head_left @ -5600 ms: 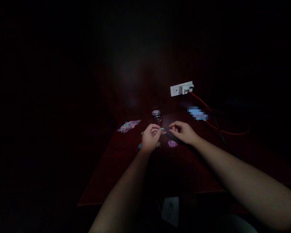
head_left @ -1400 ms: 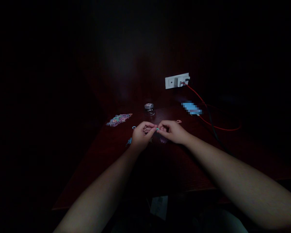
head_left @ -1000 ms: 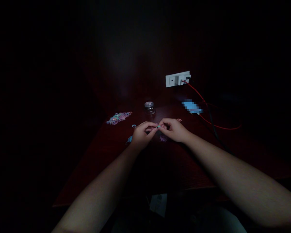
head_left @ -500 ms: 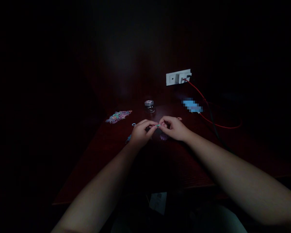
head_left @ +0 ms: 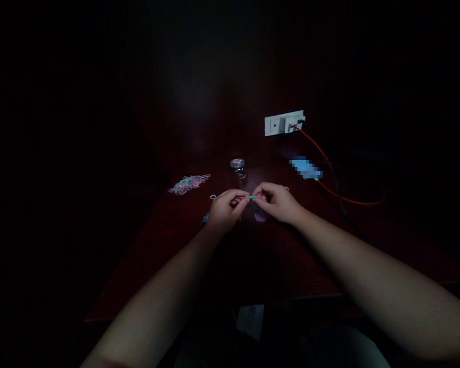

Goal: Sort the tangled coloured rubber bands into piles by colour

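Observation:
Between the fingertips of both hands is a small green rubber band, held a little above the table. My left hand pinches its left end, and my right hand pinches its right end. Purple bands lie in a small heap just below my right hand. Blue bands are partly covered by my left hand, and a single light blue band rests beside it. An orange band shows behind my right hand.
A mixed pile of coloured bands lies at the back left of the dark red table. A clear lidded jar stands behind my hands. On the right are a blurred-out blue device, a red cable and a wall socket.
The green band shows longer between my fingertips now, as if drawn out a little. My right hand covers more of the orange band. The view has shifted slightly.

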`<state>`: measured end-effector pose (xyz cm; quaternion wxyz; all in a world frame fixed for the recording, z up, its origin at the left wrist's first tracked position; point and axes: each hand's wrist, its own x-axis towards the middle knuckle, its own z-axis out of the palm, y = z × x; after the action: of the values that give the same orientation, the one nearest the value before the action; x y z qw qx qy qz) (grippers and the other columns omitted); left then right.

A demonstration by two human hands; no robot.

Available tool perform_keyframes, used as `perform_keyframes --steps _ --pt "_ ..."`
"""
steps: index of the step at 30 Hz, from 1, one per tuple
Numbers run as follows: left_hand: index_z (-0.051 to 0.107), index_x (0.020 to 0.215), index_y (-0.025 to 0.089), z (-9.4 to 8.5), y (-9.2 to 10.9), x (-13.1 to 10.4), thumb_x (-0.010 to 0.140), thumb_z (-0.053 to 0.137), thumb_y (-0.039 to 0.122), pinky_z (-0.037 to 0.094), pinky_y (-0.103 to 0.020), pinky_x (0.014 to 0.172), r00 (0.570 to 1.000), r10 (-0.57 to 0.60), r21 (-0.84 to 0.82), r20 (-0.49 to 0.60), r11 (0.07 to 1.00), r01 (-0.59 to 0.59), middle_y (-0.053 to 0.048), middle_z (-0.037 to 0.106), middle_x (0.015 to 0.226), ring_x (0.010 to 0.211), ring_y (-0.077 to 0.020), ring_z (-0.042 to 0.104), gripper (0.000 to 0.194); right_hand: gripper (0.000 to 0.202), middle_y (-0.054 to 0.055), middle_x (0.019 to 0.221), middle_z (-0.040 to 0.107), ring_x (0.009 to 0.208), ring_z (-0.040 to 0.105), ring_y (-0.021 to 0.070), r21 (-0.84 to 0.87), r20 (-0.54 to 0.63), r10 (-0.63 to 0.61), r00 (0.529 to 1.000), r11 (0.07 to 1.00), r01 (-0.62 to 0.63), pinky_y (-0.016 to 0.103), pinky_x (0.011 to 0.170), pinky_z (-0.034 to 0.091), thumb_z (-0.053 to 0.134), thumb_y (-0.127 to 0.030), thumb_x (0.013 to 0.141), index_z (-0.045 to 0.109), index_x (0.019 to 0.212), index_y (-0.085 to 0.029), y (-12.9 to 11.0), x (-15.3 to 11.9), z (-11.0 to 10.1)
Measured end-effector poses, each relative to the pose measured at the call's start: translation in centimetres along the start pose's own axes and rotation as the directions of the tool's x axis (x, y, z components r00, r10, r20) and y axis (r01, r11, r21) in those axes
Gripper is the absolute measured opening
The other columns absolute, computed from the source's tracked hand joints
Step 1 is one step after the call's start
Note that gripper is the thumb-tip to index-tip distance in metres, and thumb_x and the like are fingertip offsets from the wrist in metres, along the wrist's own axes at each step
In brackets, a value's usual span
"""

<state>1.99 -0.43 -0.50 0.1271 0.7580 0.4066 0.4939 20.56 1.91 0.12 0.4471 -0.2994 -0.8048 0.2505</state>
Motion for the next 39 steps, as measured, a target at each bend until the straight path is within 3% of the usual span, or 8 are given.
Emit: perform_keyframes --steps 12,16,23,39 --pt "0.065 0.101 0.018 0.24 -0.06 -0.08 0.082 0.062 0.025 0.051 -0.026 0.07 0.999 0.03 -0.032 -0.018 0.999 -0.03 -0.005 0.067 0.091 0.077 -0.0137 0.062 0.02 0.019 0.002 0.069 0.055 0.06 0.048 0.0114 -0.061 -0.004 -0.037 0.999 0.997 0.037 0.024 0.055 0.038 0.059 -0.032 0.083 0.066 0.081 -0.015 -0.1 -0.01 -0.13" --pt "0.067 0.096 0.019 0.06 0.03 -0.04 0.083 0.062 0.024 0.051 -0.026 0.068 0.999 0.043 -0.015 0.013 0.999 -0.043 -0.005 0.067 0.089 0.075 -0.0132 0.061 0.015 0.019 0.002 0.069 0.055 0.061 0.049 0.0113 -0.058 0.013 -0.04 0.999 0.997 0.041 0.024 0.056 0.039 0.058 -0.032 0.083 0.066 0.079 -0.015 -0.16 -0.02 -0.08" --pt "0.069 0.093 0.018 0.18 -0.27 -0.04 0.083 0.063 0.028 0.051 -0.026 0.067 1.0 -0.01 -0.029 0.006 1.0 0.01 -0.005 0.07 0.086 0.072 -0.0135 0.063 0.015 0.017 -0.001 0.066 0.053 0.055 0.045 0.0093 0.029 0.012 0.011 1.0 1.0 -0.011 0.021 0.05 0.037 0.062 -0.028 0.079 0.062 0.089 -0.015 0.37 -0.08 0.15" --pt "0.07 0.092 0.018 0.37 -0.26 -0.07 0.084 0.061 0.03 0.052 -0.025 0.067 0.998 -0.06 -0.018 0.027 0.998 0.061 -0.005 0.072 0.086 0.073 -0.0136 0.065 0.017 0.016 0.001 0.066 0.056 0.058 0.047 0.0106 -0.027 -0.035 -0.041 0.999 0.999 0.041 0.023 0.053 0.038 0.059 -0.029 0.083 0.066 0.085 -0.015 0.1 -0.01 -0.04"
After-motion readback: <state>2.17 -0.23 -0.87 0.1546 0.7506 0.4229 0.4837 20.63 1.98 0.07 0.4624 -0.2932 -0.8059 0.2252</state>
